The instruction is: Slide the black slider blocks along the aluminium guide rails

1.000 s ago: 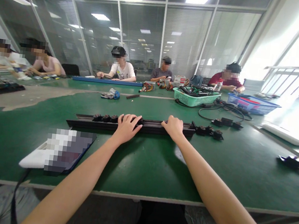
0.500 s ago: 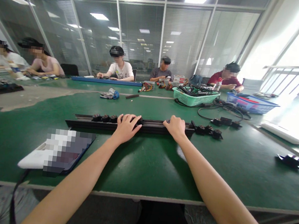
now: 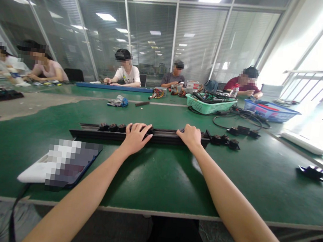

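A long black rail (image 3: 165, 139) lies across the green table, with several small black round parts (image 3: 113, 127) in its channel on the left. My left hand (image 3: 136, 135) rests over the middle of the rail, fingers spread and curved over black parts there. On the right portion of the rail, my right hand (image 3: 189, 135) has its fingers curled around a small dark part, mostly hidden under them. Past the rail's right end lie more black parts (image 3: 221, 139) in a row.
A phone and white device (image 3: 36, 168) lie at the front left. Behind the rail are a crumpled cloth (image 3: 118, 101), a green basket (image 3: 207, 104), a blue basket (image 3: 271, 111) and black cables (image 3: 246, 115). Another black part (image 3: 314, 173) sits far right. Several people work across the table.
The view has shifted very slightly. Both hands stay at the same places on the rail. Across the table, the person in the white shirt leans a little further left.
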Tool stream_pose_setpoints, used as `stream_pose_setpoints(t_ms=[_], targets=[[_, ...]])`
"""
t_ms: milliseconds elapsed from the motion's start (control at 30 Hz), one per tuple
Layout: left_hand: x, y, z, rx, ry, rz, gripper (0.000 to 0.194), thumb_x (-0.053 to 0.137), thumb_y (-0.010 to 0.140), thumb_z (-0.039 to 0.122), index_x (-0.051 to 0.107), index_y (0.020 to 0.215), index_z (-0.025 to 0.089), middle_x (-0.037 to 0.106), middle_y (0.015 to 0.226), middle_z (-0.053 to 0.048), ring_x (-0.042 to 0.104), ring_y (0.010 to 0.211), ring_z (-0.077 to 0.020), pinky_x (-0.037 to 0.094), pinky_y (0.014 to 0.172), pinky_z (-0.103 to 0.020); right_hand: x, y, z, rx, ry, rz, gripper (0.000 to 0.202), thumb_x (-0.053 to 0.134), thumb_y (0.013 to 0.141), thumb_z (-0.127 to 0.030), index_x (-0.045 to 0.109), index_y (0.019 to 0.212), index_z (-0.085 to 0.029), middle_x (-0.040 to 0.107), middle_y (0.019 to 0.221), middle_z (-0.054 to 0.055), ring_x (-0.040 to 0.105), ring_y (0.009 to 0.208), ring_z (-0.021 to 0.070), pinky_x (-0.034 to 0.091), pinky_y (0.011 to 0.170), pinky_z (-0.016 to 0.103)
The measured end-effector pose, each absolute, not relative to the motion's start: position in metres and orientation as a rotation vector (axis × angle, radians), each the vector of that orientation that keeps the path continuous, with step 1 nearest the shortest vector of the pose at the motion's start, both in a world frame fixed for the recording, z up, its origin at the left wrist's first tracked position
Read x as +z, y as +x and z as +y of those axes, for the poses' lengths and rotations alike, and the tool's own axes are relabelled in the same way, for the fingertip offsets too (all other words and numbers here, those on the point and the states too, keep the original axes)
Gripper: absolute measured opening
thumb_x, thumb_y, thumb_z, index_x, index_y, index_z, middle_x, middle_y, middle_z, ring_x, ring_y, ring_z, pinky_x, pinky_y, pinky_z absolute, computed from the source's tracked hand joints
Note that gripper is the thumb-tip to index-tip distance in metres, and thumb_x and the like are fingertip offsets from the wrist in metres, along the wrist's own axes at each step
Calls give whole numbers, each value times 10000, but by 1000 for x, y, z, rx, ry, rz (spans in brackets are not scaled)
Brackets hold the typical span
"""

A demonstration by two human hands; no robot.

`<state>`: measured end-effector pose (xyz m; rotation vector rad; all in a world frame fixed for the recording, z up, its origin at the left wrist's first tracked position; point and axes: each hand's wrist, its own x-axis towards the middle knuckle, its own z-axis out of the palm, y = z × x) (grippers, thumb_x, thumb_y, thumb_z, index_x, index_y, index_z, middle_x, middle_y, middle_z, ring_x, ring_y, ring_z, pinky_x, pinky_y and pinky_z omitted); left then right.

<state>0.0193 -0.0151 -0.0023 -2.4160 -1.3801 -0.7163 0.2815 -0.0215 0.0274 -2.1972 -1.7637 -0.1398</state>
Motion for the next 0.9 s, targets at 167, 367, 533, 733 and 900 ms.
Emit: stream_pose_setpoints(t_ms=[167, 367, 533, 733, 900], targets=[[-3, 19, -14, -722, -2415, -1372, 515, 385, 1043, 472, 562, 1480, 266, 607, 1382, -132, 460, 1344, -310, 187, 1209, -547, 27, 284, -21, -143, -2194, -1775, 472, 534, 979, -512, 704, 1124, -96, 747, 1100, 210, 707, 1065, 297, 448, 927, 348], [-3, 19, -14, -714, -2415, -1378, 517, 394, 1039, 469, 560, 1481, 258, 607, 1384, -130, 460, 1341, -309, 190, 1208, -543, 25, 287, -20, -159, -2185, -1770, 459, 533, 982, -503, 702, 1119, -100, 751, 1095, 197, 703, 1078, 297, 449, 923, 342], [-2, 19, -14, -721, -2412, -1374, 508, 396, 1041, 465, 566, 1470, 255, 613, 1378, -131, 470, 1337, -310, 198, 1204, -547, 26, 288, -20, -150, -2190, -1763, 440, 538, 979, -491, 709, 1103, -104, 753, 1082, 196, 706, 1066, 293, 449, 924, 340], [0, 21, -17, -718, -2414, -1386, 506, 402, 1036, 462, 573, 1464, 254, 615, 1379, -134, 471, 1339, -316, 199, 1202, -554, 27, 288, -21, -158, -2193, -1757, 444, 528, 981, -492, 712, 1107, -108, 751, 1089, 198, 705, 1065, 292, 447, 923, 339], [1, 22, -17, -711, -2428, -1407, 504, 410, 1031, 454, 573, 1466, 258, 614, 1377, -132, 468, 1343, -319, 196, 1204, -560, 27, 289, -22, -164, -2195, -1761, 449, 524, 985, -489, 710, 1117, -103, 750, 1086, 201, 705, 1068, 301, 445, 923, 343]])
